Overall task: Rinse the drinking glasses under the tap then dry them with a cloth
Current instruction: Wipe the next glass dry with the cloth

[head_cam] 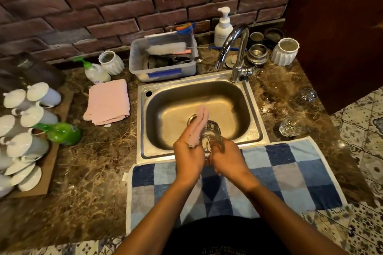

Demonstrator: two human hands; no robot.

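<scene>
Over the front of the steel sink [253, 107], my right hand [228, 158] grips a clear drinking glass [213, 134] by its lower part. My left hand [187, 153] holds a small pink cloth [200, 125] pressed against the glass's left side. The chrome tap [238, 47] stands at the sink's back right; no water is seen running. Two more clear glasses [289, 125] [307, 94] rest on the counter right of the sink. A folded pink towel [107, 102] lies left of the sink.
A blue checked mat [290, 174] covers the counter's front edge. Behind the sink stand a plastic tub [163, 68] with a bottle brush, a soap pump [222, 27], metal cups and white ribbed pots. White cups [24, 122] and a green bottle [62, 132] crowd the left.
</scene>
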